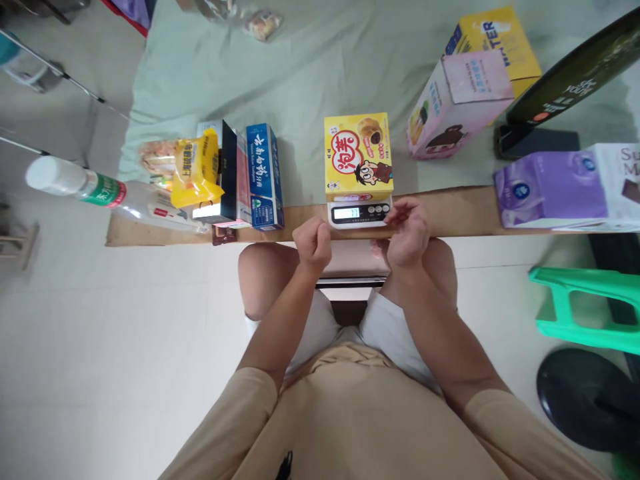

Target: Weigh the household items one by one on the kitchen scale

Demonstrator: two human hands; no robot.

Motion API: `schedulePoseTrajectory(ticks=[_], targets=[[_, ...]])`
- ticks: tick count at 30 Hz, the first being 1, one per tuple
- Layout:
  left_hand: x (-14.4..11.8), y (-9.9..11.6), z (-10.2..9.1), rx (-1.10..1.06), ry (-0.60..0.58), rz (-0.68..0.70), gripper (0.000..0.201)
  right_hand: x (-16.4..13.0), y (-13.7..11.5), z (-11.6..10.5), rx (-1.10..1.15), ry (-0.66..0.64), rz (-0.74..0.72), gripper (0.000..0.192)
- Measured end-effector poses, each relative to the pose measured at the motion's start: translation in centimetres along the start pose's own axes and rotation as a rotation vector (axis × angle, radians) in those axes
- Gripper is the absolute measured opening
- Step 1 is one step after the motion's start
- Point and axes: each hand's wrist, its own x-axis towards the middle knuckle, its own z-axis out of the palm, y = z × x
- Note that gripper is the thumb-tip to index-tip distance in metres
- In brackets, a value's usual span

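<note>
At the centre of the frame a yellow snack box [358, 157] stands on a small digital scale [359, 214], which sits on a strip of brown cardboard [450, 212] laid over a pale green cloth [310, 73]. The scale's lit display faces the person and shows a reading, though its digits are too small to trust.

The left hand [313, 243] hovers just below the scale's lower left corner, fingers curled into a loose fist with nothing visibly in it. The right hand [407, 230] hangs at the lower right corner, fingers bent inward and close together; its fingertips lie at the scale's edge, near the buttons, and I cannot tell whether they touch it. Neither hand holds the box.

To read a weight well, my judgement is that both hands should stay clear of the platform and the box, since any resting finger would shift the number. The box looks seated squarely, overhanging no side that I can see.

Left of centre a blue carton [265, 175] stands among other cartons, with a yellow packet [196, 170] and a clear bottle [95, 190] lying beside them. In the upper right lies a pink box [457, 100] against a yellow one, and at right a purple pack [550, 187]. A green stool [585, 307] shows at lower right.
</note>
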Motion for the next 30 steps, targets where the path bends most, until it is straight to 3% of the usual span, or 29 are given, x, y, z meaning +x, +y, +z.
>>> schedulePoseTrajectory(ticks=[11, 22, 30], targets=[[0.3, -0.6, 1.0, -0.037, 0.013, 0.045, 0.054, 1.2, 0.0, -0.9, 0.171, 0.152, 0.019, 0.038], [0.3, -0.9, 0.8, -0.056, 0.047, -0.036, 0.056, 0.3, -0.5, 0.2, 0.046, 0.115, -0.037, 0.028], [0.6, -0.9, 0.7, -0.086, 0.081, -0.069, 0.042, 0.3, -0.2, 0.2, -0.128, 0.111, -0.06, 0.027]])
